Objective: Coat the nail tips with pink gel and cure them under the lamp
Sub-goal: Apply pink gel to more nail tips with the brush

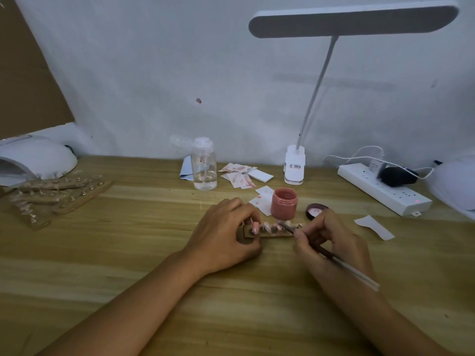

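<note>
The pink gel jar (284,203) stands open on the wood-grain table (128,265), a short round tub with pink-smeared walls; its dark round lid (316,210) lies just right of it, inner face up. Just in front of the jar lies a narrow wooden strip (276,233) carrying a row of small glossy nail tips (266,225), several of them pink; the left hand (226,232) pinches the strip's left end, fingers curled over it, while the right hand (331,242) pinches a slim brush (327,253) pen-fashion, its dark tip down among the tips at the strip's right part and its pale handle slanting back over the wrist.

Behind the jar to the left stands a clear plastic pump bottle (204,164), with stained square paper wipes (239,176) scattered between them; behind to the right is the white clip base of a desk lamp (352,20) with a thin bent neck and a flat bar head. Far left of the jar sit a white domed curing lamp (36,158) and a heap of spare wooden strips (56,196); far right is a white power strip (383,192). In front of the jar, past the hands, the tabletop is bare wood to the near edge.
</note>
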Motion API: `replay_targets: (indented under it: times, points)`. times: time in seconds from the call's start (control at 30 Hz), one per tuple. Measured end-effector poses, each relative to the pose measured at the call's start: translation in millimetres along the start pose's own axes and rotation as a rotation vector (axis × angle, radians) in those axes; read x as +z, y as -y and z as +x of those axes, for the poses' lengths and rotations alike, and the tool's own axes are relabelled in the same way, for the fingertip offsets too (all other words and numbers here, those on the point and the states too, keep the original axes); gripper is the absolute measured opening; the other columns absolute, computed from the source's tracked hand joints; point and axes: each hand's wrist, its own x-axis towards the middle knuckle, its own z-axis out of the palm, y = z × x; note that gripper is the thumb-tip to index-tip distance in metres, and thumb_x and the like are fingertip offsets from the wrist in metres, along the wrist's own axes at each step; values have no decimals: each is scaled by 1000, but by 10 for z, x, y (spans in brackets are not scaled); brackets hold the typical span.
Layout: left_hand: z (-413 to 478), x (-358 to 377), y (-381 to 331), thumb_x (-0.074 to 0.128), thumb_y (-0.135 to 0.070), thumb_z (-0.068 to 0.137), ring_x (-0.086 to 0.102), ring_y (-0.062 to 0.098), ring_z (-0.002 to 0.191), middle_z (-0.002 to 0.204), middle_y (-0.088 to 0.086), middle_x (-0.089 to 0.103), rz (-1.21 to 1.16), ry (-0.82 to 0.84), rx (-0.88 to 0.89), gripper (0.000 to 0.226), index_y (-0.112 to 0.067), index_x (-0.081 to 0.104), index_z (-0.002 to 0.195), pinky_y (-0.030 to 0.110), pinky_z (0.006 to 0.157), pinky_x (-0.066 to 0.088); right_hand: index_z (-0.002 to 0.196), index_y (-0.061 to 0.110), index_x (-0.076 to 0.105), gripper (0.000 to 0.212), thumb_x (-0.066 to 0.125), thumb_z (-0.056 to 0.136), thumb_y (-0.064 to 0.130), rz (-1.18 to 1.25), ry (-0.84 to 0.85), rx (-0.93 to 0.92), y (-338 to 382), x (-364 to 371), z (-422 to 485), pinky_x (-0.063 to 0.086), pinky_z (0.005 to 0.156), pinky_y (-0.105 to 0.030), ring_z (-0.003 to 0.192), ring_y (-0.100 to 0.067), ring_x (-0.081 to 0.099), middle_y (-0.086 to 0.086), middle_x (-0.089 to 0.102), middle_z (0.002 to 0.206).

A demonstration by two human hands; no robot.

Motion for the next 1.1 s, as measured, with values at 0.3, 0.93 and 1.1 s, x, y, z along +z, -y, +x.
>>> replay_targets:
  times: [0.3,0.93,1.1]
  points:
    - [14,-7,-4,57,-46,69,48,3,83,84,-19,50,-2,2,2,24,-35,60,90,27,74,43,74,18,56,11,67,75,19,0,14,-2,23,-3,-2,53,60,-42,65,-12,61,6,62,66]
    - [-5,-4,-11,62,-39,71,49,4,81,82,-16,52,4,-6,1,20,-34,62,90,27,74,43,68,23,50,25,71,70,10,-75,-1,-57,-61,5,-34,45,60,-23,69,-11,58,7,56,61]
    - [10,4,4,65,-42,74,54,3,82,82,-16,59,-45,32,-29,12,-37,59,83,26,76,44,81,30,54,18,69,83,20,1,-117,-82,-22,-30,-30,52,67,-31,75,-8,62,10,63,74]
